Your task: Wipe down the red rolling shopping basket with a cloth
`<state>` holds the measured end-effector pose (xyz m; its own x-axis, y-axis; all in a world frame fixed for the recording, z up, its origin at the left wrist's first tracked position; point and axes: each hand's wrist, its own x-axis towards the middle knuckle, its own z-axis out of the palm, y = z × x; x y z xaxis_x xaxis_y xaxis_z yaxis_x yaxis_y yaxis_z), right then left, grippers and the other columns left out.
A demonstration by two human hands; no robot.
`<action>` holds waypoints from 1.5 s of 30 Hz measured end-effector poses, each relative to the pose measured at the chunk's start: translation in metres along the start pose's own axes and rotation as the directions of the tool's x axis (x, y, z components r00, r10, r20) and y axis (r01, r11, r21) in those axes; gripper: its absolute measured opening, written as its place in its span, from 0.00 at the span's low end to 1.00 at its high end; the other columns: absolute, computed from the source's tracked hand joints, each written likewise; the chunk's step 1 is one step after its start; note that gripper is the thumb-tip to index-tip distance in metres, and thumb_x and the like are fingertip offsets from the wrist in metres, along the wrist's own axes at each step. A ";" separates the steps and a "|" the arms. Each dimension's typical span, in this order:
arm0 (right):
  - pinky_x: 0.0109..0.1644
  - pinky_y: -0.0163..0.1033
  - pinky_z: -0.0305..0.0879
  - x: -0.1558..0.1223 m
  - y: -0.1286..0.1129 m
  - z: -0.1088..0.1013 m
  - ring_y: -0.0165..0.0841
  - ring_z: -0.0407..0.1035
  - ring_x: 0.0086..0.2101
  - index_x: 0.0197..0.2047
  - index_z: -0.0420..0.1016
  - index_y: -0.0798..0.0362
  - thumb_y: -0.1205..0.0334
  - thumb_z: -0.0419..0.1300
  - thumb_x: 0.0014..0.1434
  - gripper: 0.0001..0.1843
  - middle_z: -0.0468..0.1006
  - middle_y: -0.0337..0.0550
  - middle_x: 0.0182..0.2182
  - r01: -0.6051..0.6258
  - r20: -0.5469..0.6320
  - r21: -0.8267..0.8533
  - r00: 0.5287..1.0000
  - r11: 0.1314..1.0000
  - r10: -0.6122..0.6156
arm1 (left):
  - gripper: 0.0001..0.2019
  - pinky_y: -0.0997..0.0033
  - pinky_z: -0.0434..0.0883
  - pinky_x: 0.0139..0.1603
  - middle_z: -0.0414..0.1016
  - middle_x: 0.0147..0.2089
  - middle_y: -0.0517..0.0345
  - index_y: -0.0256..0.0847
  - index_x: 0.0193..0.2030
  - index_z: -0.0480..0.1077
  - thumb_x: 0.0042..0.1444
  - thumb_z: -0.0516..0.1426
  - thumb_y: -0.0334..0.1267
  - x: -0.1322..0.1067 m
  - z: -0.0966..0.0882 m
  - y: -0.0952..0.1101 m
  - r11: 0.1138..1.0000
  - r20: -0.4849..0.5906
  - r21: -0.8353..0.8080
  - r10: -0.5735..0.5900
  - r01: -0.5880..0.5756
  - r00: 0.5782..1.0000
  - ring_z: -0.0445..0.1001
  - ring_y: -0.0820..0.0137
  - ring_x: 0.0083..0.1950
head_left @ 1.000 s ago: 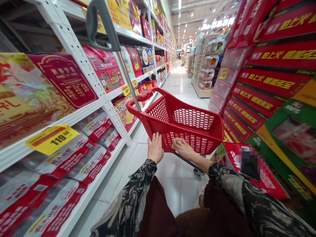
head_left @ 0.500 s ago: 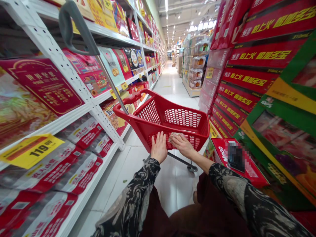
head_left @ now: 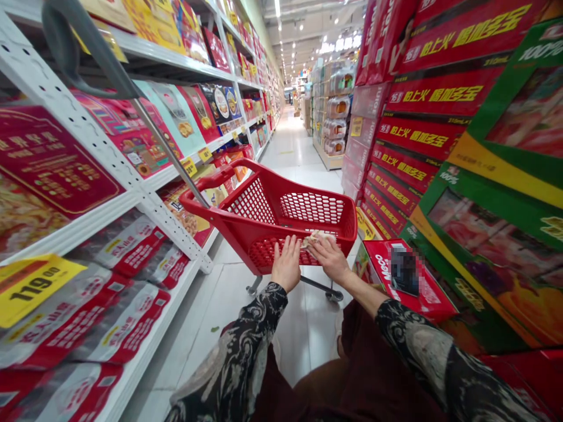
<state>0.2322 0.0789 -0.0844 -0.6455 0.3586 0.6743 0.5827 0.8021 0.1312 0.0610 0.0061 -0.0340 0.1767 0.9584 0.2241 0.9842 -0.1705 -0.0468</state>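
Crumpled pale cloth (head_left: 309, 241), pressed under the bunched fingers of the right hand (head_left: 332, 258), has moved up to the near rim of the red perforated plastic cart (head_left: 259, 232); the left hand (head_left: 287, 268), fingers slightly spread, lies against its side, probably steadying it. Glossy white tile floor (head_left: 189, 328); beyond, white metal shelving (head_left: 145, 202) and stacked red cartons (head_left: 440, 97) flank the aisle (head_left: 288, 135)

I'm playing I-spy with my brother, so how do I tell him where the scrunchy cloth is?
Find the big red shopping cart in the middle of the picture. On its near side, two bare hands lie side by side; go to the right hand, not the left hand. The cloth is at its fingers: pale and crumpled against the smooth red plastic.
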 end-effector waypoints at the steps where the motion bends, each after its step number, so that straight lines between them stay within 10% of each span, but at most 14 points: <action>1: 0.61 0.55 0.55 -0.009 -0.002 0.005 0.40 0.54 0.61 0.57 0.66 0.53 0.75 0.48 0.62 0.22 0.68 0.48 0.57 0.004 0.031 0.000 1.000 1.000 -0.004 | 0.33 0.45 0.42 0.68 0.43 0.71 0.46 0.29 0.66 0.48 0.51 0.47 0.31 -0.002 0.003 0.003 1.000 0.015 -0.001 0.016 -0.016 1.000 0.39 0.60 0.71; 6: 0.60 0.54 0.57 -0.037 -0.016 0.009 0.39 0.58 0.59 0.54 0.70 0.55 0.76 0.51 0.58 0.21 0.70 0.51 0.55 -0.007 0.176 0.049 0.984 0.999 -0.001 | 0.33 0.47 0.44 0.68 0.43 0.70 0.45 0.31 0.66 0.48 0.52 0.47 0.31 -0.005 0.008 0.007 0.997 0.056 0.012 0.071 -0.072 0.996 0.40 0.60 0.71; 13: 0.63 0.56 0.50 -0.003 0.002 -0.034 0.39 0.48 0.64 0.56 0.68 0.54 0.72 0.46 0.63 0.21 0.66 0.51 0.58 -0.258 -0.171 0.065 0.949 0.964 0.266 | 0.33 0.47 0.44 0.68 0.44 0.70 0.45 0.30 0.66 0.49 0.51 0.48 0.31 0.006 0.001 0.010 0.996 0.011 -0.001 0.088 -0.088 0.996 0.40 0.60 0.71; 22: 0.59 0.54 0.58 -0.046 -0.009 -0.026 0.37 0.54 0.61 0.53 0.71 0.52 0.72 0.46 0.62 0.20 0.70 0.49 0.55 -0.239 -0.059 0.109 0.967 0.965 0.246 | 0.33 0.46 0.44 0.68 0.44 0.70 0.46 0.32 0.66 0.50 0.51 0.48 0.31 0.020 -0.022 -0.001 0.999 -0.068 -0.008 0.039 -0.040 0.997 0.42 0.60 0.71; 30: 0.63 0.54 0.51 -0.013 0.013 -0.029 0.41 0.49 0.63 0.57 0.67 0.58 0.76 0.45 0.57 0.26 0.63 0.53 0.59 -0.535 -0.021 0.065 0.844 0.843 0.537 | 0.29 0.36 0.42 0.64 0.53 0.67 0.40 0.33 0.64 0.54 0.55 0.47 0.40 0.037 -0.038 -0.062 0.976 -0.071 0.118 -0.173 0.181 0.982 0.45 0.53 0.69; 39: 0.60 0.51 0.54 0.024 0.035 -0.025 0.42 0.59 0.56 0.52 0.70 0.57 0.76 0.48 0.53 0.24 0.69 0.53 0.54 -0.679 -0.024 0.101 0.729 0.728 0.684 | 0.33 0.37 0.44 0.64 0.54 0.67 0.40 0.32 0.65 0.53 0.52 0.50 0.42 0.045 -0.038 -0.043 0.980 -0.024 0.132 -0.149 0.151 0.989 0.46 0.51 0.69; 45: 0.63 0.48 0.48 0.077 -0.004 -0.022 0.41 0.53 0.60 0.54 0.69 0.55 0.74 0.48 0.57 0.22 0.66 0.50 0.57 -0.568 0.123 0.179 0.823 0.803 0.555 | 0.30 0.37 0.42 0.64 0.60 0.63 0.39 0.33 0.64 0.55 0.52 0.50 0.38 0.046 -0.036 -0.031 0.990 -0.117 0.115 -0.066 0.079 0.991 0.53 0.50 0.65</action>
<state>0.1905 0.0927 -0.0167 -0.2684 0.7987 0.5386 0.7467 0.5257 -0.4075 0.0390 0.0474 0.0124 0.1113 0.9343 0.3387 0.9878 -0.0668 -0.1405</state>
